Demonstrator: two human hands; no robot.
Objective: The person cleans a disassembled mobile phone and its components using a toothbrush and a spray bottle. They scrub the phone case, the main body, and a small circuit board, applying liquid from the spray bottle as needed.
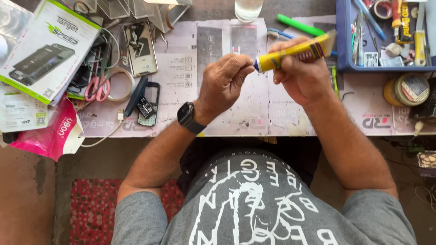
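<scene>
Right hand (302,75) clenched around slim yellow glue tube (293,53) raised over pale worktop mat (181,86), left hand (225,79) pinching tube's blue cap end, both hands just left of blue plastic tray (341,45).

It was a small phone-repair workbench. A dismantled handset (148,104) lay at nine o'clock beside pink-handled scissors (96,88) and a bare phone back shell (140,47). A blue tray (341,54) of hand tools stood at two o'clock, rolls of tape (405,89) at three, and a boxed phone accessory (45,47) at ten.
</scene>
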